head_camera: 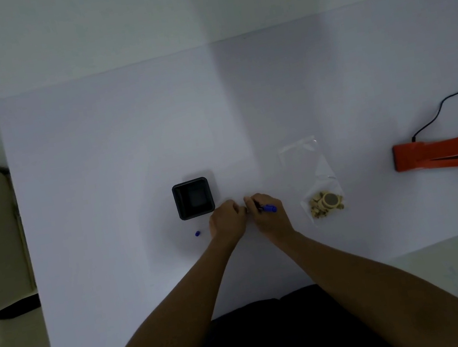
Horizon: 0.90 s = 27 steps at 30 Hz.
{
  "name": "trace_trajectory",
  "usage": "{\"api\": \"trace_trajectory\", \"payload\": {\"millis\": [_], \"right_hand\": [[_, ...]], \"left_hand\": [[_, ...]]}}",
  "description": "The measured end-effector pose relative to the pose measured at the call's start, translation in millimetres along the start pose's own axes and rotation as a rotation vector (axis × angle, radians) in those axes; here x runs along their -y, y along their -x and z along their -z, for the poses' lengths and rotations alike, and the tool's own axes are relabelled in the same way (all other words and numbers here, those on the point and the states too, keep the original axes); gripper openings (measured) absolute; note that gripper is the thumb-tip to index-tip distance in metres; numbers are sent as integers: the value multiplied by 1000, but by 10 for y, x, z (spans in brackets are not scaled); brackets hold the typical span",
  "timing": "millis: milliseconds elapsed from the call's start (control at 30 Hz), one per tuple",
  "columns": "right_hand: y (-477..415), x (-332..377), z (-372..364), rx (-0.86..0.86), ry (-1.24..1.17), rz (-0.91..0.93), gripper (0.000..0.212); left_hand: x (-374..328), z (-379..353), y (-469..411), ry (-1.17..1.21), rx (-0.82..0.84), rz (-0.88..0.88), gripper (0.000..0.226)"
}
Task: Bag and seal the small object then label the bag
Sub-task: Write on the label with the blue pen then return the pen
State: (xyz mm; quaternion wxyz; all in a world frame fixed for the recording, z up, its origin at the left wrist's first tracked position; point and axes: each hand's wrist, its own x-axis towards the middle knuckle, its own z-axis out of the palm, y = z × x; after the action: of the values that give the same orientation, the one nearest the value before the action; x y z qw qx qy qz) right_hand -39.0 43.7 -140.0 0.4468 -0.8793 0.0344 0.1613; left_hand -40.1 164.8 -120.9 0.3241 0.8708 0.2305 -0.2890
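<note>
Blue pen [270, 208], blue cap [197, 233], black tray [193, 198], orange sealer [445, 153], clear bag [314, 172].

Matt, smooth white covering on table [123, 130]; clear, glossy plastic bag [315, 165]; smooth black plastic tray [176, 203]; matt orange plastic sealer [444, 146]; blue plastic pen [270, 208].

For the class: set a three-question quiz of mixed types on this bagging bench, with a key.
1. True or false: the right hand holds the blue pen.
2. On which side of the right hand does the clear bag lie? A left, B right, C beneath it.
3. Fill in: the sealer is coloured ____.
Key: 1 true; 2 B; 3 orange.
</note>
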Motion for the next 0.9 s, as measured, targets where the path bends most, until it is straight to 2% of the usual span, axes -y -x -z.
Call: {"api": "trace_trajectory", "payload": {"millis": [300, 800, 900], "right_hand": [[50, -46, -5, 8, -3, -34, 34], [27, -9, 0, -108, -5, -101, 39], [78, -5, -50, -51, -12, -99, 35]], "left_hand": [[13, -16, 0, 8, -10, 3, 25], [19, -16, -3, -10, -2, -13, 20], [27, -11, -10, -8, 6, -12, 24]]}}
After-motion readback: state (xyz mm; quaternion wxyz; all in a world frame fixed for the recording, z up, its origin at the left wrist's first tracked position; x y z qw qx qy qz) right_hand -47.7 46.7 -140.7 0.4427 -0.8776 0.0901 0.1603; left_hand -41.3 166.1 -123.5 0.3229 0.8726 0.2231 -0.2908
